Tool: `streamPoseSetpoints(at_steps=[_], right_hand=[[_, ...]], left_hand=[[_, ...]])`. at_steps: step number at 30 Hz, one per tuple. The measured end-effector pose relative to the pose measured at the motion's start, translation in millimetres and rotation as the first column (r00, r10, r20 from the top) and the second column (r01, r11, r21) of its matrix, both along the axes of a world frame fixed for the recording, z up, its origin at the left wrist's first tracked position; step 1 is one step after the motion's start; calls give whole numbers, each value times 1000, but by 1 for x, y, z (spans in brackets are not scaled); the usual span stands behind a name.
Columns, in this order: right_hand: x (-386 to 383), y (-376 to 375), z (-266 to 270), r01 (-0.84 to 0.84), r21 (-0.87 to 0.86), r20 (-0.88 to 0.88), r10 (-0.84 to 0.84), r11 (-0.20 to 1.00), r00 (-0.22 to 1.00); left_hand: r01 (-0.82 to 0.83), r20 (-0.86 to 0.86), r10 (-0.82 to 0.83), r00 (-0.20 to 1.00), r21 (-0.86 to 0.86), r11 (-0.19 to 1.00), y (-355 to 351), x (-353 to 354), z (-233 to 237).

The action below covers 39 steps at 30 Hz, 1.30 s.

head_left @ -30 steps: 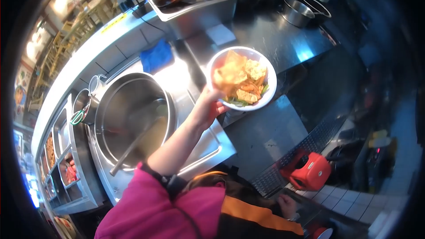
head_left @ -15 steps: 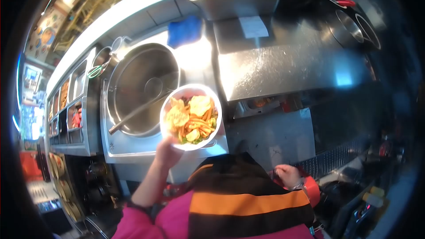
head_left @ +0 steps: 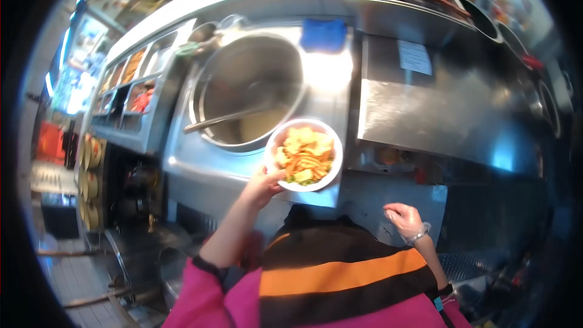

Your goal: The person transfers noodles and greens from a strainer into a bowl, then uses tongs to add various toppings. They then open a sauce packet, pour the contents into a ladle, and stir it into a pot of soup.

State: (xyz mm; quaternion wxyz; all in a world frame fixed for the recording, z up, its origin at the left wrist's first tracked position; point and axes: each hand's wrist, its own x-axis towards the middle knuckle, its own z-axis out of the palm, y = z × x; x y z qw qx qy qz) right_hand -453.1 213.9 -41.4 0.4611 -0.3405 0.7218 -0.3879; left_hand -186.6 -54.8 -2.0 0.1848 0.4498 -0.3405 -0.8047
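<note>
A white bowl of food is in my left hand, with the thumb over its near left rim. Pale yellow chip-like pieces, orange-brown strips and some green bits fill it. The bowl is at the near right edge of a large steel pot, over the steel counter. A long handle rests across that pot's rim and reaches into the cloudy liquid. My right hand hangs free in front of the apron, its fingers curled together with nothing visible in them.
Food compartments line the left. A folded blue cloth lies behind the pot. To the right is a steel worktop with a paper slip; a deep steel container stands at the back. Stacked bowls are lower left.
The view has swung left, so the counter appears further right. My left hand has brought the bowl slightly nearer my body relative to the pot. My right hand has risen and moved forward.
</note>
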Motion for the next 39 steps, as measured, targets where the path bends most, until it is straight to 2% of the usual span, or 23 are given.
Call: streamPoseSetpoints(at_steps=[1, 3, 4, 5, 6, 7, 9, 11, 14, 16, 17, 19, 20, 23, 24, 26, 28, 30, 31, 33, 36, 37, 39], right_hand=[[6, -2, -3, -44, -11, 16, 44, 999, 999], [17, -2, -12, 77, 57, 159, -86, 995, 984], [21, -4, -12, 42, 58, 169, -51, 997, 984], [25, -5, -10, 76, 34, 183, -81, 997, 980], [28, -6, -9, 121, 13, 194, -121, 993, 974], [32, -7, -9, 155, 5, 238, -152, 988, 959], [40, -15, -4, 214, 29, 245, -214, 976, 946], [53, -29, 11, 288, 65, 217, -295, 955, 930], [64, -45, 22, 287, -6, 79, -286, 958, 955], [68, -54, 32, 290, -2, 8, -290, 957, 957], [69, -55, 34, 340, -16, -43, -340, 940, 939], [78, -62, 42, 429, -19, -77, -429, 903, 900], [84, -67, 46, 435, -7, -81, -434, 900, 897], [102, -78, 53, 432, 28, -9, -431, 902, 902], [107, -80, 56, 439, 40, -17, -439, 898, 898], [115, -86, 61, 415, 66, -57, -411, 908, 910], [117, -88, 59, 410, 92, -87, -403, 907, 911], [120, -90, 58, 389, 77, -131, -377, 918, 917], [121, -92, 60, 390, 79, -131, -379, 917, 916], [126, -100, 66, 382, 92, -211, -357, 920, 910], [132, -99, 67, 472, 138, -145, -454, 871, 879], [136, -96, 66, 496, 121, -136, -480, 860, 866], [147, -92, 68, 528, 165, -137, -510, 833, 849]], left_hand=[[-5, -34, 6, 999, 35, 999, -2, 3, -2], [4, -117, 15, 993, 160, 987, -13, 19, 7], [31, -176, 14, 984, 251, 968, -19, 27, 18], [-101, -42, 112, 993, 196, 975, -25, 37, 26], [-128, -47, 130, 990, 40, 991, -39, 52, 35], [-265, -52, 261, 964, -94, 960, -59, 68, 33], [-487, -106, 476, 873, -212, 847, -114, 110, 19], [-771, -86, 767, 636, -102, 628, -174, 141, -5], [-762, 29, 770, 638, -122, 636, -220, 138, -2], [-475, 130, 564, 816, -405, 781, -231, 136, 14], [-262, 290, 522, 802, -614, 744, -240, 138, 15], [160, 498, 521, 693, -811, 562, -263, 153, 2], [165, 505, 510, 696, -804, 571, -276, 162, -1], [471, 770, 85, 632, -469, 747, -294, 154, 17], [677, 875, -34, 483, -348, 649, -297, 145, 27], [880, 927, -139, 348, -272, 389, -316, 135, 31], [815, 843, -74, 533, -487, 314, -340, 108, 26], [660, 709, -264, 654, -364, 658, -360, 70, 11], [630, 604, -428, 672, -163, 759, -372, 56, -4], [338, 537, -354, 766, 133, 932, -379, 30, -45], [-50, 687, -5, 726, 60, 997, -406, 14, -136], [-36, 687, -17, 727, 63, 997, -422, 14, -168], [183, 712, -35, 702, -132, 974, -435, 15, -196]])
